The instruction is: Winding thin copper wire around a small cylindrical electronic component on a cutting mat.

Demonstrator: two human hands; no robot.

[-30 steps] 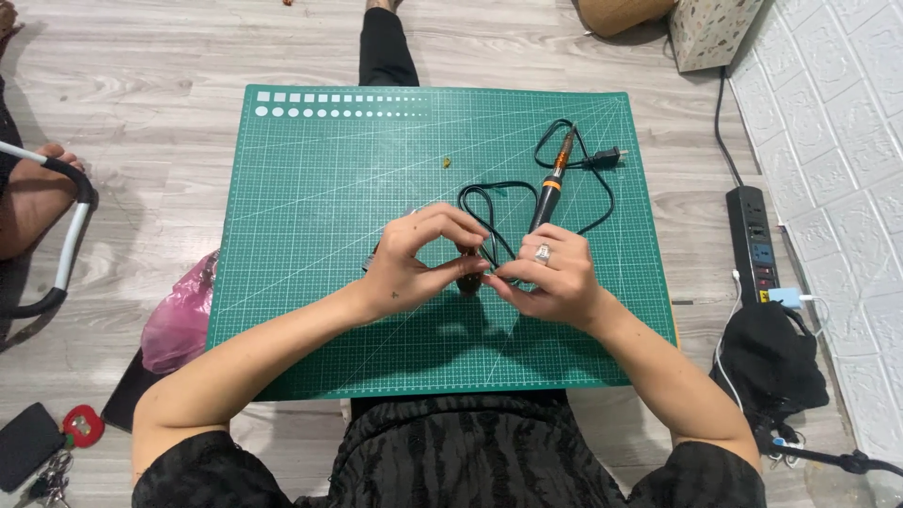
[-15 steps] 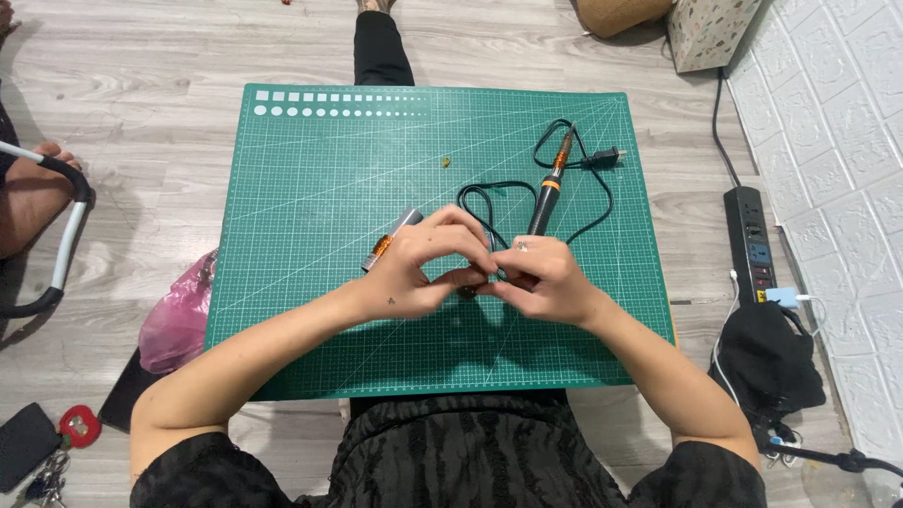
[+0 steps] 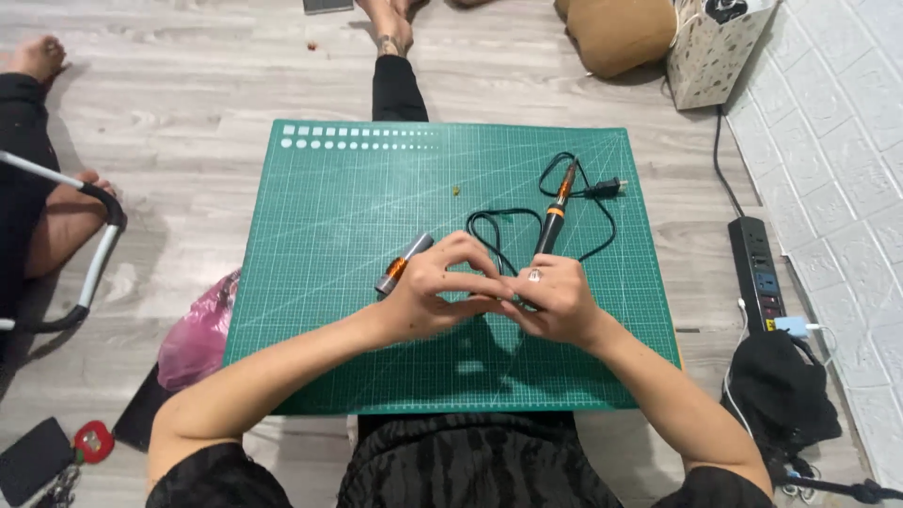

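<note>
My left hand [image 3: 428, 292] and my right hand [image 3: 555, 301] meet fingertip to fingertip low over the green cutting mat [image 3: 329, 188]. They pinch a small dark part between them; the fingers hide most of it. A black and orange soldering iron [image 3: 550, 221] lies on the mat just beyond my right hand, its handle end running under the knuckles. Its black cord loops to a plug [image 3: 609, 188]. A silver cylinder with an orange band [image 3: 404, 263] lies on the mat beside my left hand's knuckles, untouched.
A tiny yellow bit [image 3: 456, 191] sits mid-mat. On the wooden floor are a power strip [image 3: 755, 273] and black bag [image 3: 781, 395] at right, and a pink bag [image 3: 193, 334] at left. Another person's leg [image 3: 56, 216] and a metal tube frame [image 3: 94, 254] are far left.
My left hand has shifted slightly, uncovering the silver and orange cylinder lying on the mat. Both hands stay together at the same spot, fingers working.
</note>
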